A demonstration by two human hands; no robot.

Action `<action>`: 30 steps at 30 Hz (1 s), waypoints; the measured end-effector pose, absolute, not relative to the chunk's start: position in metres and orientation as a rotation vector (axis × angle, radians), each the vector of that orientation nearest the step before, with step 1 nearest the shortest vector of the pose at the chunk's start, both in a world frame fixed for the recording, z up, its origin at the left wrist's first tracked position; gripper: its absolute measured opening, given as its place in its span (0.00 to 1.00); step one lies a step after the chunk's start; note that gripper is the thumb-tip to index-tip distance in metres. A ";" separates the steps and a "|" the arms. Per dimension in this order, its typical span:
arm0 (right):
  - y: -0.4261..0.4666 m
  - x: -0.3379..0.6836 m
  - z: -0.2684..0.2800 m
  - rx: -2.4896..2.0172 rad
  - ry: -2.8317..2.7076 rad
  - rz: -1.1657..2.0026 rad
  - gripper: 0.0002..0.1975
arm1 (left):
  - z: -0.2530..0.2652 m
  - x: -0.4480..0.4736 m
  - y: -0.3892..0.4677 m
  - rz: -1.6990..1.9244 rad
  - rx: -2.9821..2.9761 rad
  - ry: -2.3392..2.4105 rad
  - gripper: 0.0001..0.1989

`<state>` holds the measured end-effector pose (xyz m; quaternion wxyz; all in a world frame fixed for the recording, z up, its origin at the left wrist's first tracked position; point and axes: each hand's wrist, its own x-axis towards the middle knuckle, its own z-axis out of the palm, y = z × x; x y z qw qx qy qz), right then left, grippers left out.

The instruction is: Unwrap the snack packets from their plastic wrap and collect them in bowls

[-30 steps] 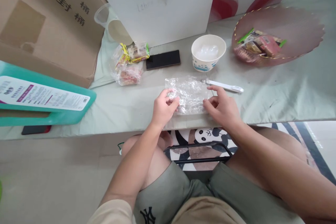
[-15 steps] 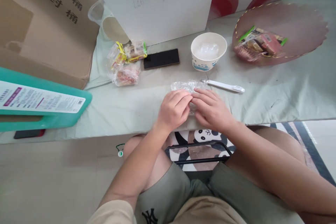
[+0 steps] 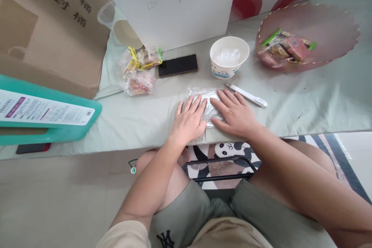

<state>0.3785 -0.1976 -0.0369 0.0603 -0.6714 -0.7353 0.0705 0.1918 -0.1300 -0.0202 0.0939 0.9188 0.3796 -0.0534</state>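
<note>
A crinkled sheet of clear plastic film (image 3: 209, 113) lies on the cloth-covered table in front of me. My left hand (image 3: 188, 121) rests flat on its left part, fingers spread. On the right part lies my right hand (image 3: 234, 113), palm down, with the fingers apart too. Beside the right fingertips is a white-handled tool (image 3: 250, 96), perhaps a peeler or cutter; its tip points toward the film. Just behind stands a white paper bowl (image 3: 226, 68) with clear plastic inside.
Behind the hands are a black phone (image 3: 178, 65), wrapped snacks (image 3: 139, 83) and a pink scalloped bowl (image 3: 334, 42) holding packets. A white box (image 3: 174, 11) and a cardboard box (image 3: 58, 46) stand at the back. A teal container (image 3: 90, 124) is at left.
Both hands have opened from a pinch over the bunched film and now lie flat on it. The film is more spread out. The white-handled tool has turned slightly.
</note>
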 end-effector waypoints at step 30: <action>-0.210 0.390 -0.039 -1.531 -2.205 0.263 0.12 | -0.021 0.163 -0.119 0.178 2.611 0.804 0.38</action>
